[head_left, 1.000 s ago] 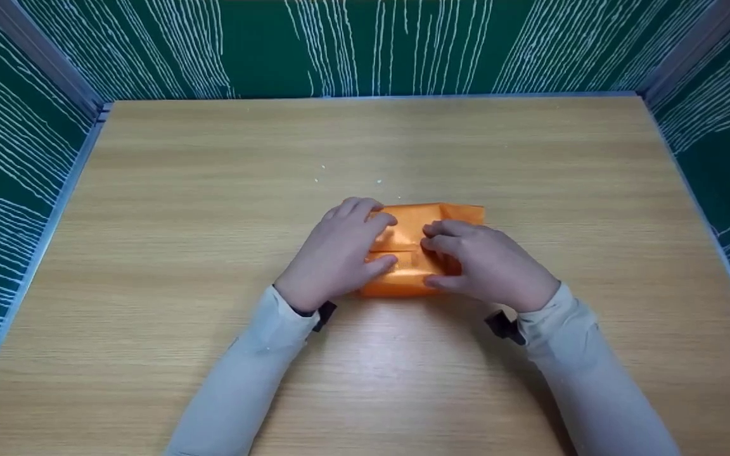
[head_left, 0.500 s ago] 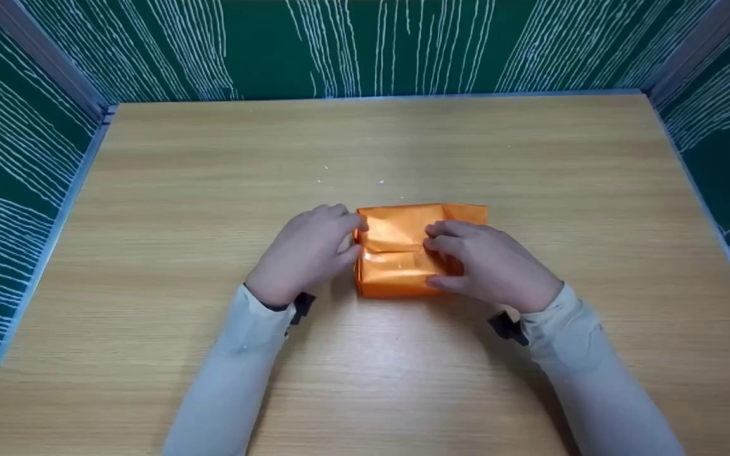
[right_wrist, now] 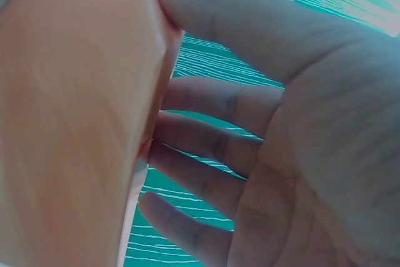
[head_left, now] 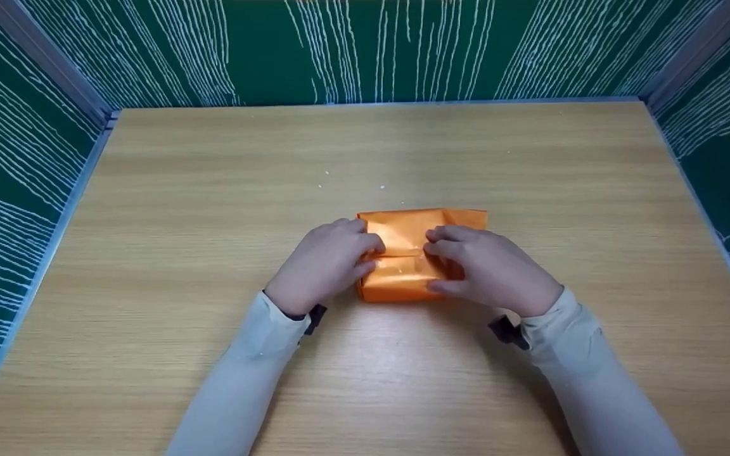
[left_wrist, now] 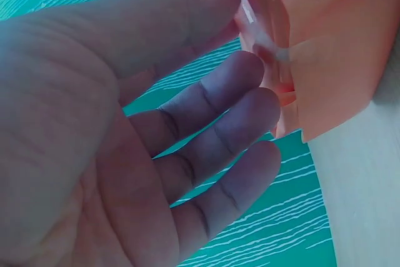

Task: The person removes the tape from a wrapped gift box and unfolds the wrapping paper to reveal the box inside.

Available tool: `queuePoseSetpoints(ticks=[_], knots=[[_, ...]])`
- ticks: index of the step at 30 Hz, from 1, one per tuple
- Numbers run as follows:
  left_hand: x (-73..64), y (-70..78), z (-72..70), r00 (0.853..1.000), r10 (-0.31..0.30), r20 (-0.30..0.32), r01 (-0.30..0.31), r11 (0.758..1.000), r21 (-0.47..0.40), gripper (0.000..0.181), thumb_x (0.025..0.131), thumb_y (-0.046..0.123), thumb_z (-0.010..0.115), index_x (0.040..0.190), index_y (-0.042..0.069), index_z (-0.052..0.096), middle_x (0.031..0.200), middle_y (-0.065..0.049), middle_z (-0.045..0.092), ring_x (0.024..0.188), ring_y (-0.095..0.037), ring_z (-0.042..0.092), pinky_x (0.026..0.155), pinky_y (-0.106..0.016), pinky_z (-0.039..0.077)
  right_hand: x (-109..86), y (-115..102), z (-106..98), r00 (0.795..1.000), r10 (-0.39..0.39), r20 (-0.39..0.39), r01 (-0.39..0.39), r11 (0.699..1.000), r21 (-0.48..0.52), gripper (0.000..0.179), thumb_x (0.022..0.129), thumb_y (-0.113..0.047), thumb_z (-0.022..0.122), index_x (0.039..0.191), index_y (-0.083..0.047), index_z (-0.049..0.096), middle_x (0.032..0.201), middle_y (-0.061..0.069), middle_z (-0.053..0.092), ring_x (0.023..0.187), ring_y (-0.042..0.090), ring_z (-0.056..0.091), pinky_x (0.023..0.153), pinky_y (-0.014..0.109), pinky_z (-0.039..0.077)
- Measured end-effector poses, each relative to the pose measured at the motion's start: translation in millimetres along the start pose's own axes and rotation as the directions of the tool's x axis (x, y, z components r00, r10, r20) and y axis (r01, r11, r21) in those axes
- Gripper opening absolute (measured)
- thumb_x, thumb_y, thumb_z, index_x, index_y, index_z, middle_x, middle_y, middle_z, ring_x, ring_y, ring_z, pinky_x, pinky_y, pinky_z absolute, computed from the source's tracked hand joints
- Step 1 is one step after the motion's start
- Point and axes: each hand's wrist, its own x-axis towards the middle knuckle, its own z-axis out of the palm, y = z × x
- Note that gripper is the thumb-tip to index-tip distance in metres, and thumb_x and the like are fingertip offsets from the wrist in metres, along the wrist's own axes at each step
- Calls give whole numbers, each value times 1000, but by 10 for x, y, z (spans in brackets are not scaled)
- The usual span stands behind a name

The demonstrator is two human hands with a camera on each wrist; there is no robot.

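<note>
A parcel wrapped in shiny orange paper (head_left: 397, 282) lies on the table, with a fold running across its top. My left hand (head_left: 324, 263) is at its left end, fingers spread and relaxed. In the left wrist view, the thumb and fingertips are right at the folded paper end (left_wrist: 337, 48), where a piece of clear tape (left_wrist: 284, 54) shows. Over the parcel's right part, my right hand (head_left: 490, 271) rests with fairly straight fingers. The right wrist view has its thumb (right_wrist: 187, 7) touching the paper and several fingertips along the parcel's edge.
The wood-grain table (head_left: 213, 171) extends around the parcel on all sides. A few tiny white scraps (head_left: 383, 187) lie behind it. Green panels with white streaks (head_left: 263, 57) border the table at the back and both sides.
My left hand drew back leftward off the parcel's top, then came back right to its left end. The right hand and the parcel have stayed nearly in place.
</note>
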Motion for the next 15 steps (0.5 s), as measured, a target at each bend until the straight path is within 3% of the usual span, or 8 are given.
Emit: queuePoseSetpoints(ticks=[10,15], knots=[[16,-24,27,999,16,-52,-16,1000,-13,15,97,16,72,110,11,78,98,-6,65,88,-26,62,81,-39,53,12,-2,-15,1000,-6,-11,6,1000,-5,59,84,-40,87,129,-6,72,141,14,63,129,35,60,105,52,50],[21,-20,36,1000,14,-14,-15,1000,-13,13,99,20,72,108,14,79,97,-6,62,87,-25,58,78,-36,50,-4,5,-13,1000,-13,-6,13,1000,-10,60,84,-42,86,130,-6,72,141,14,63,129,35,60,105,52,50]])
